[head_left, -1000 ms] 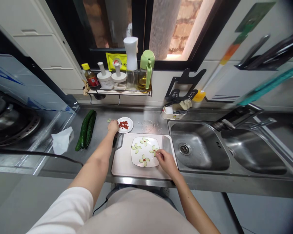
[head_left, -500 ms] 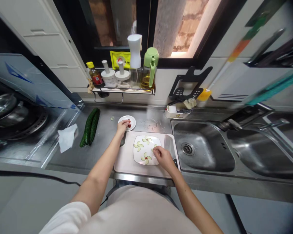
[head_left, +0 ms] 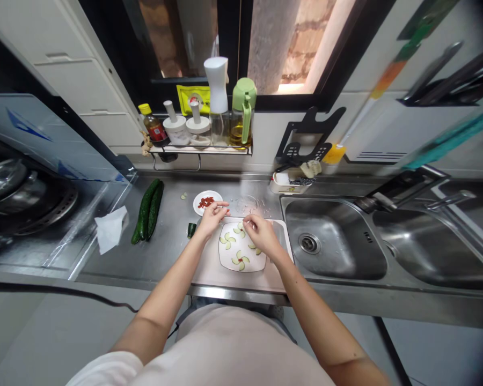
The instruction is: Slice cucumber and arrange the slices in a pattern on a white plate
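My left hand (head_left: pixel 211 220) is closed in a pinch, with a small red goji berry (head_left: pixel 227 213) at its fingertips. Fingers pressed together, my right hand (head_left: pixel 262 234) is over the upper right of a white square plate (head_left: pixel 253 264); anything inside its pinch is hidden. Pale green cucumber slices (head_left: pixel 227 240) lie on that plate in pinwheel flowers, some with a red centre. Under it is a pale cutting board (head_left: pixel 209 271). Just behind my left hand, a small round white dish (head_left: pixel 196 205) holds several red goji berries (head_left: pixel 206 201).
Two whole cucumbers (head_left: pixel 148 212) and a white tissue (head_left: pixel 111 229) lie to the left. A cut cucumber piece (head_left: pixel 191 230) is beside the board. A knife blade (head_left: pixel 282 236) shows at its right, near the double sink (head_left: pixel 330 241). A condiment shelf (head_left: pixel 203 150) hangs behind.
My left hand has come away from the small dish, moving right with a goji berry. My right hand has shifted up and left, from the right-hand flower to the top one.
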Motion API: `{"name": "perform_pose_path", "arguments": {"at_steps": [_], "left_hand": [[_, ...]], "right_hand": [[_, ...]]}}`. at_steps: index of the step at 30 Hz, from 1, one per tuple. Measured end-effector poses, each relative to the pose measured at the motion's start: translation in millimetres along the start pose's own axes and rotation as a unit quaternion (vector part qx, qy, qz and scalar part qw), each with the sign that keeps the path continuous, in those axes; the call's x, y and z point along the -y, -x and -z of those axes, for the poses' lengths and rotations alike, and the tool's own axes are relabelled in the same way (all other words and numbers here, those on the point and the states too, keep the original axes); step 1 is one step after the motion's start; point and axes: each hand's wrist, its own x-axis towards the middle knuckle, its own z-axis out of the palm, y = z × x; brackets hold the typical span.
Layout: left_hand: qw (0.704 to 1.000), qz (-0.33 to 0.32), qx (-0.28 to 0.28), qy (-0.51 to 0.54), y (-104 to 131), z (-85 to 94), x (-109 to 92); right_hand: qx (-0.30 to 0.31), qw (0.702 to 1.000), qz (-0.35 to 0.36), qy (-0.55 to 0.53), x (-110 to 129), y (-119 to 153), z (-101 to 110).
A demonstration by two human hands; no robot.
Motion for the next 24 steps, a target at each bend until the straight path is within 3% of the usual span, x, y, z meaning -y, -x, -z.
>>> {"name": "perform_pose_path", "arguments": {"at_steps": [7, 13, 24], "left_hand": [[0.991, -0.093, 0.083, -0.039, 11, -5.7, -9], [0.98, -0.105, 0.149, -0.077, 13, -2.0, -8], [0.981, -0.098, 0.149, -0.082, 13, -0.2, -3]], "right_hand": [[-0.019, 0.997, 0.068, -0.025, 16, -19, 10], [0.025, 0.995, 0.098, -0.006, 14, -26, 10], [0.031, 0.993, 0.117, 0.001, 10, -27, 4]]}}
